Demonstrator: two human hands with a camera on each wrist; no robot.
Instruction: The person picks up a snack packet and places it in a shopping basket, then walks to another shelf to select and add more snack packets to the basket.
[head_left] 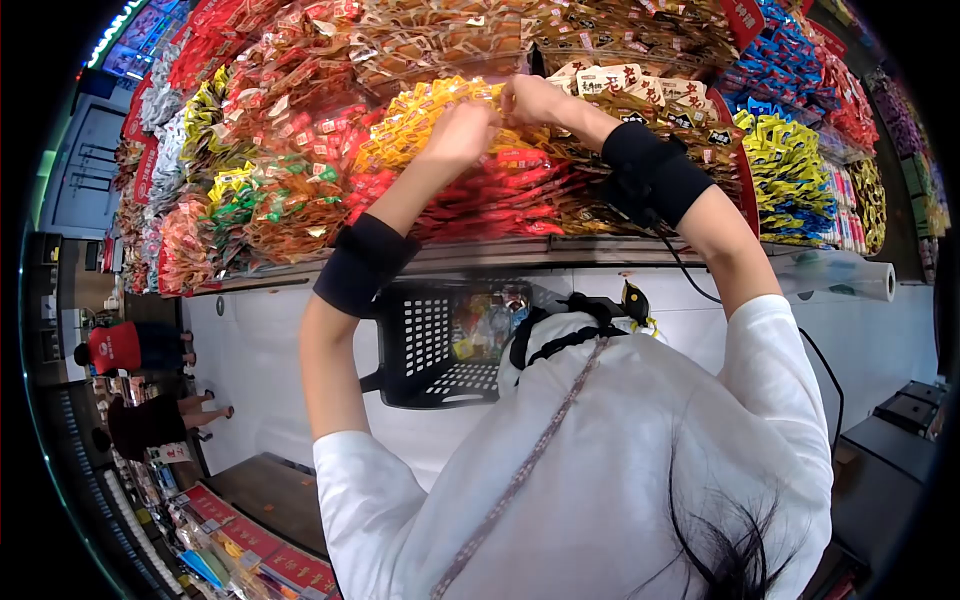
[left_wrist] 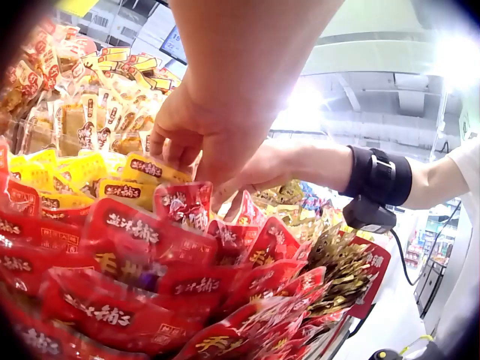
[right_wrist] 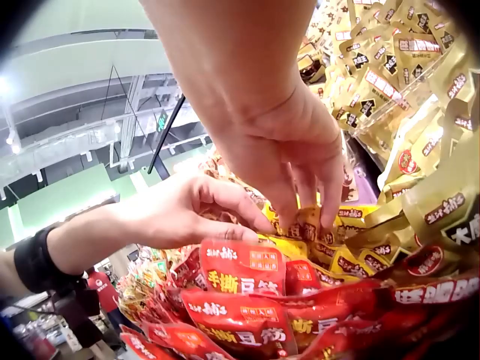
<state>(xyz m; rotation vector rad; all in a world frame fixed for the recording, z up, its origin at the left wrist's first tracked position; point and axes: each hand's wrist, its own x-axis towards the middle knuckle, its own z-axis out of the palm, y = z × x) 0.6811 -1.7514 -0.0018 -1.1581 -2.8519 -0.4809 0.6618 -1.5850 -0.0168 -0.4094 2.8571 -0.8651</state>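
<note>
White top [head_left: 600, 460] lies nearest, on the near side of the yellow heap [head_left: 412, 118]. Red packets [head_left: 335, 135] sit left of the heap; the left hand [head_left: 464, 133] bends its fingers into it, whether holding anything I cannot tell. Between it and the right hand [head_left: 534, 100], in the heap, is a yellow packet [right_wrist: 309, 225], long axis unclear; the right hand, nearer, pinches it. Gold packets [right_wrist: 442, 210] lie right of the heap.

Small glossy yellow packets [head_left: 405, 125] with dark, white-lettered labels overlap at tilted angles in a dense heap, just behind red packets [head_left: 490, 195]. The left hand [head_left: 467, 132] and right hand [head_left: 535, 100] have fingers among them, near each other; whether either grips a packet is hidden.
</note>
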